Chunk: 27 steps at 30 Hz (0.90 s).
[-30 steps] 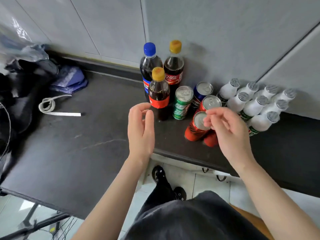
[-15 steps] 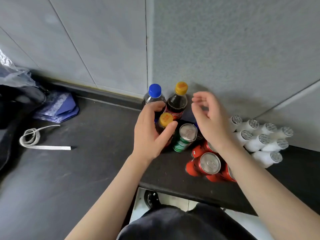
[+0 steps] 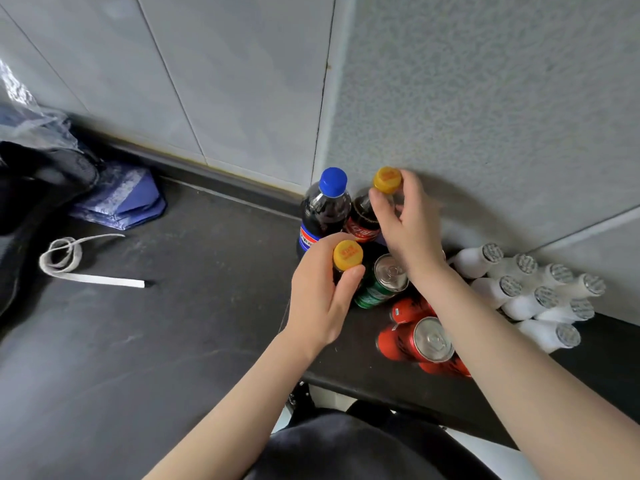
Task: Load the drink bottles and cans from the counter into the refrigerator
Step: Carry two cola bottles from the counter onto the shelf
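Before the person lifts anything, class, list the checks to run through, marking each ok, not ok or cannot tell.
1. The left hand grips the front yellow-capped cola bottle just under its cap: ok.
2. The right hand has its fingers curled round the neck of the rear yellow-capped cola bottle: ok.
3. Both yellow caps are on: ok.
4. Room around the held bottles: not ok; the blue-capped dark plastic bottle and the green metal can stand close against them.
5. Right forearm clear of the red metal cans: cannot tell.
6. Refrigerator open and within reach: cannot tell; it is not in view.
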Each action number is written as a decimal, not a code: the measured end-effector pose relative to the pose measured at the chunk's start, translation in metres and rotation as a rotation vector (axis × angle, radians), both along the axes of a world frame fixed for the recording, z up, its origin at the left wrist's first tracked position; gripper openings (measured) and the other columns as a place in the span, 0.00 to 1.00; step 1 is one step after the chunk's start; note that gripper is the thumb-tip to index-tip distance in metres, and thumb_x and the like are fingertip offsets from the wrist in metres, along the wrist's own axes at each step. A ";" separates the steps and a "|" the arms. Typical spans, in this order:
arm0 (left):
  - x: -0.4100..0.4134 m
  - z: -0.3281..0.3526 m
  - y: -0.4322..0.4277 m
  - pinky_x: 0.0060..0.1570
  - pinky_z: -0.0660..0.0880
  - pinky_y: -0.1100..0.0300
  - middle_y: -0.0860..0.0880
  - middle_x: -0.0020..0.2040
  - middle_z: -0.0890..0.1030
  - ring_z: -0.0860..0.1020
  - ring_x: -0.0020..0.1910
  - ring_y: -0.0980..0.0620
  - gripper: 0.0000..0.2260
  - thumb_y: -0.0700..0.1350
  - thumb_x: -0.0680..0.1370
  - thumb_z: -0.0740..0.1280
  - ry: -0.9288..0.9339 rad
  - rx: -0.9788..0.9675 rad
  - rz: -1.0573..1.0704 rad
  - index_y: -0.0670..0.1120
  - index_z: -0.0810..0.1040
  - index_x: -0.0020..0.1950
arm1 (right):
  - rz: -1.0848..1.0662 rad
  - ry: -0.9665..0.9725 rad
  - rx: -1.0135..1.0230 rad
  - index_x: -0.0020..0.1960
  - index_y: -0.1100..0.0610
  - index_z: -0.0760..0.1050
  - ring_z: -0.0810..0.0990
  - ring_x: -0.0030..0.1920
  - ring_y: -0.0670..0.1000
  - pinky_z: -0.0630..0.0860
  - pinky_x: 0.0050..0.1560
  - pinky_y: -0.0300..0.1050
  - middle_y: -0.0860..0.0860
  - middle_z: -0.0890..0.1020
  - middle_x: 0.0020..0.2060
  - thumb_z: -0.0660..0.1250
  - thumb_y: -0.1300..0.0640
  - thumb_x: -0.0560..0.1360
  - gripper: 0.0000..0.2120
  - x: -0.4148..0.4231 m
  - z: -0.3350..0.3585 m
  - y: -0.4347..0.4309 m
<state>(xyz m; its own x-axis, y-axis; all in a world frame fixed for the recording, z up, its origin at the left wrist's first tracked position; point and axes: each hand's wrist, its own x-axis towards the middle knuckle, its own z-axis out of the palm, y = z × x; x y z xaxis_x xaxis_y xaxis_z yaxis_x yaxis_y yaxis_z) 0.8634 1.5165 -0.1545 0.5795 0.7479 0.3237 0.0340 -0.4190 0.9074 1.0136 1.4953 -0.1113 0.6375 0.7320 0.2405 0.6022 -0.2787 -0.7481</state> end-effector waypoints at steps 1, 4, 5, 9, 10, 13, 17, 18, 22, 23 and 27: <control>-0.001 0.000 -0.003 0.54 0.71 0.60 0.52 0.53 0.78 0.76 0.52 0.54 0.16 0.51 0.78 0.58 -0.004 -0.006 0.013 0.42 0.74 0.58 | -0.009 -0.001 0.001 0.57 0.60 0.72 0.79 0.50 0.55 0.74 0.52 0.57 0.52 0.81 0.48 0.61 0.47 0.76 0.18 0.000 -0.001 0.001; -0.005 0.002 -0.007 0.52 0.69 0.67 0.56 0.50 0.77 0.75 0.49 0.58 0.11 0.49 0.76 0.58 -0.041 -0.087 0.114 0.47 0.74 0.55 | -0.028 -0.016 0.025 0.59 0.61 0.72 0.79 0.51 0.55 0.74 0.52 0.57 0.53 0.80 0.48 0.62 0.50 0.78 0.16 -0.001 -0.005 0.000; -0.008 0.004 -0.007 0.50 0.68 0.70 0.57 0.49 0.76 0.75 0.48 0.59 0.09 0.49 0.76 0.57 -0.056 -0.124 0.161 0.51 0.73 0.53 | -0.038 -0.017 0.037 0.59 0.61 0.72 0.79 0.51 0.55 0.74 0.53 0.57 0.54 0.80 0.49 0.62 0.51 0.78 0.16 -0.002 -0.005 -0.001; -0.028 0.007 -0.007 0.49 0.69 0.71 0.53 0.46 0.78 0.76 0.46 0.56 0.08 0.49 0.76 0.56 -0.100 -0.188 0.298 0.61 0.72 0.47 | -0.099 -0.013 0.100 0.61 0.63 0.72 0.79 0.53 0.57 0.74 0.55 0.57 0.56 0.81 0.51 0.63 0.52 0.78 0.18 -0.010 -0.006 -0.009; -0.034 0.008 -0.009 0.49 0.69 0.70 0.52 0.46 0.78 0.76 0.46 0.56 0.08 0.49 0.77 0.56 -0.095 -0.179 0.318 0.61 0.72 0.47 | -0.111 -0.014 0.134 0.61 0.64 0.72 0.79 0.53 0.58 0.74 0.56 0.57 0.56 0.81 0.51 0.62 0.50 0.78 0.19 -0.012 -0.004 -0.012; -0.050 0.005 -0.015 0.49 0.66 0.75 0.57 0.44 0.78 0.75 0.48 0.60 0.07 0.49 0.77 0.56 -0.060 -0.158 0.370 0.53 0.74 0.46 | -0.131 -0.050 0.234 0.60 0.65 0.72 0.79 0.51 0.58 0.75 0.54 0.58 0.56 0.80 0.50 0.59 0.45 0.77 0.24 -0.016 0.010 -0.020; -0.064 0.008 -0.019 0.48 0.66 0.74 0.60 0.43 0.77 0.75 0.47 0.60 0.10 0.49 0.77 0.56 -0.075 -0.176 0.457 0.47 0.74 0.45 | -0.140 -0.105 0.352 0.62 0.64 0.70 0.79 0.51 0.59 0.75 0.52 0.60 0.56 0.80 0.52 0.59 0.45 0.77 0.24 -0.015 0.037 -0.029; -0.066 0.011 -0.020 0.48 0.67 0.74 0.59 0.43 0.77 0.76 0.46 0.59 0.09 0.49 0.77 0.56 -0.080 -0.174 0.473 0.49 0.74 0.45 | -0.123 -0.129 0.385 0.61 0.64 0.71 0.79 0.50 0.59 0.75 0.52 0.60 0.55 0.80 0.51 0.60 0.46 0.77 0.23 -0.016 0.044 -0.032; -0.073 0.033 -0.027 0.48 0.68 0.71 0.52 0.42 0.79 0.76 0.44 0.58 0.08 0.50 0.77 0.56 -0.105 -0.148 0.509 0.62 0.72 0.43 | -0.092 -0.291 0.495 0.59 0.66 0.72 0.78 0.48 0.58 0.73 0.52 0.47 0.51 0.78 0.48 0.62 0.52 0.77 0.18 -0.033 0.073 -0.044; -0.074 0.041 -0.030 0.48 0.69 0.71 0.51 0.42 0.79 0.76 0.44 0.58 0.09 0.50 0.77 0.56 -0.113 -0.140 0.516 0.64 0.72 0.42 | -0.080 -0.306 0.532 0.59 0.66 0.72 0.77 0.49 0.58 0.72 0.51 0.47 0.50 0.77 0.48 0.62 0.52 0.77 0.18 -0.038 0.081 -0.048; -0.084 0.068 -0.044 0.47 0.70 0.69 0.53 0.41 0.78 0.76 0.43 0.57 0.09 0.50 0.76 0.57 -0.159 -0.102 0.538 0.62 0.73 0.41 | 0.052 -0.343 0.647 0.56 0.69 0.72 0.77 0.46 0.61 0.73 0.48 0.53 0.59 0.79 0.46 0.60 0.49 0.79 0.21 -0.052 0.109 -0.068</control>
